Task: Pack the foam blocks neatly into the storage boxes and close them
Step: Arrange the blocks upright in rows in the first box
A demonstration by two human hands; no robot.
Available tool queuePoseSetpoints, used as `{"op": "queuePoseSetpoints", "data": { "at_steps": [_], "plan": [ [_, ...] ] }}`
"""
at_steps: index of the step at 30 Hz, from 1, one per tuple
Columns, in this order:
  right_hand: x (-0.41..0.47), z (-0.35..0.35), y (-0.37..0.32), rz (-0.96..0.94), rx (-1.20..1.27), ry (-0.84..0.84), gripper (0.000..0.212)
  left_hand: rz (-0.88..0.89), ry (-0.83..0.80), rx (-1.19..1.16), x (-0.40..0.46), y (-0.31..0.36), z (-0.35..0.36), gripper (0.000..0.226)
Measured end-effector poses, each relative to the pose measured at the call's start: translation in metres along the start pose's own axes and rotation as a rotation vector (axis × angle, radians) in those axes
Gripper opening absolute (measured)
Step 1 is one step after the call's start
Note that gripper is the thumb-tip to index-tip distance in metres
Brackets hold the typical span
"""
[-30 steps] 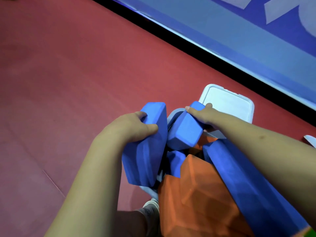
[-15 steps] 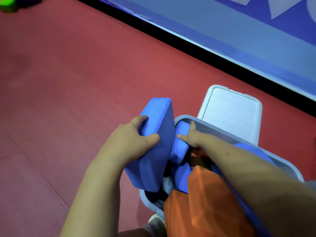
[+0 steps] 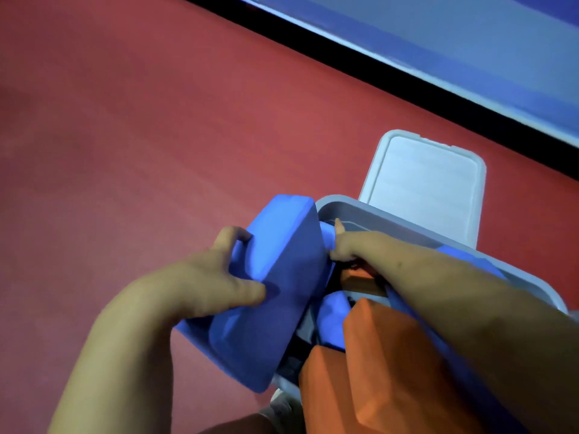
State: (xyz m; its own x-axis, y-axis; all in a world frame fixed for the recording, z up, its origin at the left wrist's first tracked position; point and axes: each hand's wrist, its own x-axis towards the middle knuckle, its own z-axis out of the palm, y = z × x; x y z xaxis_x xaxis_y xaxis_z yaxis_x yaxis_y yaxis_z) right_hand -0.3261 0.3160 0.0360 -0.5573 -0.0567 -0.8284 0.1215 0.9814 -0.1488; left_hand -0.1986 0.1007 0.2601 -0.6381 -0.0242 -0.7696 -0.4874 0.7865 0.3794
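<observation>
A pale grey storage box [image 3: 369, 211] stands on the floor below me, stuffed with blue and orange foam blocks. My left hand [image 3: 206, 286] grips a large flat blue foam block [image 3: 275, 292], tilted at the box's left edge. My right hand [image 3: 354, 245] reaches down inside the box and presses on a smaller blue block [image 3: 327, 236]; its fingers are mostly hidden. A big orange block [image 3: 382, 371] sticks up from the box in front. Another blue block [image 3: 332, 317] lies deeper inside.
The box's pale lid [image 3: 423, 189] lies flat on the red floor [image 3: 141, 136] just beyond the box. A black strip and a blue wall [image 3: 470, 42] run across the far side. Part of my shoe [image 3: 282, 408] shows below.
My right hand has pushed the smaller blue block from above the rim down into the box. The left hand keeps its hold on the flat blue block, now lower against the box.
</observation>
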Motion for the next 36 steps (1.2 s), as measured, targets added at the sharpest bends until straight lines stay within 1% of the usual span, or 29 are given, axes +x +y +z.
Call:
{"op": "queuePoseSetpoints", "data": {
  "at_steps": [1,2,3,4,5,6,8,9,11,14,17,21,22,24,26,27,29,30,32,33,36],
  "plan": [
    [-0.005,-0.008,0.006,-0.047,-0.083,-0.005,0.1,0.01,-0.017,-0.017,0.0,-0.004,-0.001,0.088],
    [-0.01,-0.018,0.013,-0.09,-0.168,0.008,0.091,0.019,-0.041,-0.051,0.0,-0.007,-0.001,0.087],
    [-0.016,-0.028,0.018,-0.123,-0.251,0.045,0.076,0.026,-0.07,-0.089,0.0,-0.008,0.001,0.085],
    [-0.021,-0.036,0.026,-0.137,-0.321,0.093,0.066,0.028,-0.096,-0.109,0.0,-0.009,0.004,0.084],
    [-0.026,-0.041,0.033,-0.139,-0.369,0.146,0.067,0.029,-0.121,-0.107,0.001,-0.008,0.006,0.083],
    [-0.03,-0.043,0.039,-0.121,-0.409,0.175,0.075,0.021,-0.143,-0.083,0.003,-0.007,0.009,0.084],
    [-0.037,-0.04,0.051,-0.059,-0.473,0.123,0.09,-0.019,-0.18,0.021,0.007,-0.004,0.014,0.088],
    [-0.037,-0.035,0.057,-0.037,-0.497,0.077,0.092,-0.047,-0.195,0.081,0.01,-0.003,0.016,0.094],
    [-0.038,-0.021,0.067,-0.019,-0.499,0.037,0.095,-0.101,-0.231,0.181,0.016,-0.002,0.022,0.105],
    [-0.04,0.004,0.072,-0.022,-0.486,0.136,0.092,-0.137,-0.275,0.241,0.021,-0.001,0.031,0.109],
    [-0.042,0.02,0.064,0.033,-0.513,0.19,0.09,-0.127,-0.26,0.258,0.027,-0.002,0.032,0.106],
    [-0.046,0.015,0.062,0.055,-0.522,0.182,0.079,-0.092,-0.205,0.313,0.028,0.006,0.034,0.089],
    [-0.046,0.012,0.063,0.058,-0.497,0.175,0.078,-0.077,-0.16,0.328,0.028,0.009,0.036,0.084],
    [-0.047,0.005,0.065,0.059,-0.453,0.161,0.079,-0.025,-0.014,0.337,0.03,0.015,0.04,0.078],
    [-0.052,-0.002,0.066,0.037,-0.456,0.141,0.079,0.078,0.118,0.33,0.033,0.023,0.047,0.072],
    [-0.055,-0.004,0.067,0.016,-0.49,0.13,0.081,0.141,0.147,0.328,0.035,0.027,0.051,0.069],
    [-0.059,-0.004,0.069,-0.033,-0.594,0.118,0.083,0.226,0.106,0.324,0.036,0.036,0.06,0.065],
    [-0.061,-0.003,0.07,-0.052,-0.635,0.121,0.081,0.228,0.055,0.322,0.036,0.039,0.064,0.063],
    [-0.065,-0.002,0.075,-0.075,-0.682,0.141,0.078,0.167,-0.032,0.369,0.039,0.039,0.071,0.061],
    [-0.068,-0.002,0.076,-0.089,-0.698,0.157,0.075,0.129,-0.044,0.42,0.041,0.037,0.073,0.06],
    [-0.074,0.001,0.076,-0.193,-0.768,0.225,0.053,0.076,-0.035,0.5,0.044,0.034,0.073,0.062]
  ]
}}
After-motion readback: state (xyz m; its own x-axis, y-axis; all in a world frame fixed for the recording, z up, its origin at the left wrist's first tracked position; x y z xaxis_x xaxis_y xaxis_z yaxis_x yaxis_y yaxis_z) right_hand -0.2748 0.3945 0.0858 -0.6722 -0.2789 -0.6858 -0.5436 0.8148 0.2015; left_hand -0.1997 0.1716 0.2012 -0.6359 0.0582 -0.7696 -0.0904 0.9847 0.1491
